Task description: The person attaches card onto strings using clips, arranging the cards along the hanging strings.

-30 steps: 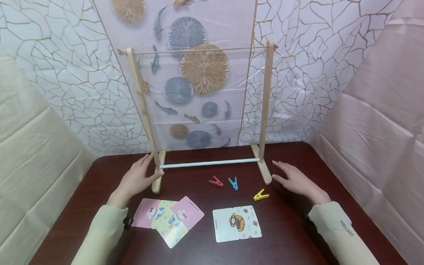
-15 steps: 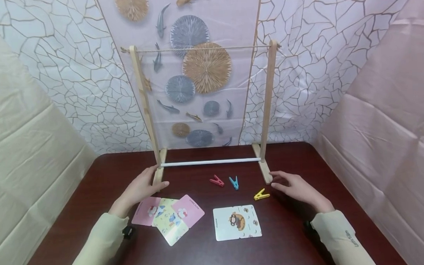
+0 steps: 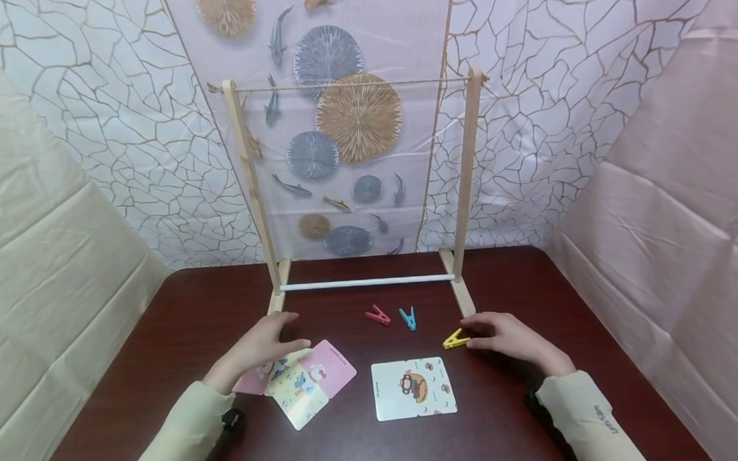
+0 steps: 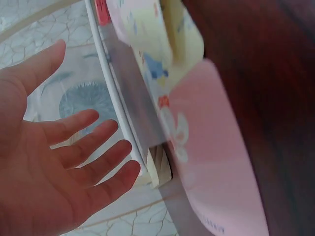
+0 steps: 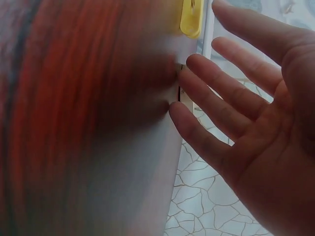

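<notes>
My left hand (image 3: 260, 346) hovers above a fan of overlapping cards, its fingers spread and holding nothing. In the head view it covers part of a left pink card; a yellow-green patterned card (image 3: 298, 394) and another pink card (image 3: 334, 369) show beside it. The pink card (image 4: 211, 142) lies beyond my fingers in the left wrist view. My right hand (image 3: 513, 337) is beside a yellow clothespin (image 3: 455, 339), fingers loosely extended; whether they touch it is hard to tell. A red clothespin (image 3: 378, 315) and a blue clothespin (image 3: 409, 318) lie farther back.
A wooden frame (image 3: 465, 186) stands at the back, with a string (image 3: 346, 86) across its top and a white rod (image 3: 367, 283) low down. White cards with a monkey picture (image 3: 414, 388) lie front centre. Fabric walls (image 3: 661, 200) surround the dark table (image 3: 498, 429).
Both hands have moved from beside the frame's feet toward the front and inward. The left now hangs over the cards, the right beside the yellow clothespin. The cards and clothespins stay in place.
</notes>
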The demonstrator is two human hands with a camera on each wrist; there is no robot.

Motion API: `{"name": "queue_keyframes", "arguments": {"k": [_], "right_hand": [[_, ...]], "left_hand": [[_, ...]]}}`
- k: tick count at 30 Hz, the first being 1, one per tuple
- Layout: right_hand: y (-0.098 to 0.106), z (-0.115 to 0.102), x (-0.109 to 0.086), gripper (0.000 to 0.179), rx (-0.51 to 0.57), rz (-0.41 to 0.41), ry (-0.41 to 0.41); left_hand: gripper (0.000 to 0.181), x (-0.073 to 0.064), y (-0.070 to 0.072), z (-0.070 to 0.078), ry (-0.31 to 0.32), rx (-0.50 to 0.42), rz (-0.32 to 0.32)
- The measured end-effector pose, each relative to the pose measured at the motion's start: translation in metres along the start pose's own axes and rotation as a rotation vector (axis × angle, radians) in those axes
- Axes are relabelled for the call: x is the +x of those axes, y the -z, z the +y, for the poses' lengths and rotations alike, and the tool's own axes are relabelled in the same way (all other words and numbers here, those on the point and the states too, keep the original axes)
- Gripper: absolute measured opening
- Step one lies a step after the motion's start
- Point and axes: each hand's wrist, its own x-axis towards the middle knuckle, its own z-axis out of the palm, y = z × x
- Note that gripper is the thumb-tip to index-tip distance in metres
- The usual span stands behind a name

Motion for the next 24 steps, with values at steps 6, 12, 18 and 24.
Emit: {"name": "queue_keyframes", "arguments": {"k": [6,12,18,24], "right_hand": [[-0.004,-0.001,0.004,0.043,-0.029,-0.005,0.002],[-0.008,-0.002,0.01,0.042,-0.051,-0.016,0.007],[-0.01,-0.003,0.012,0.042,-0.066,-0.038,0.02],[-0.01,-0.003,0.015,0.042,-0.104,-0.045,0.036]], "left_hand": [[0.069,0.0,-0.011,0.005,-0.039,0.027,-0.037],[0.066,-0.001,-0.017,0.008,-0.039,0.059,-0.067],[0.066,-0.003,-0.021,0.011,-0.047,0.052,-0.108],[0.067,-0.002,-0.02,0.014,-0.038,0.046,-0.125]]}}
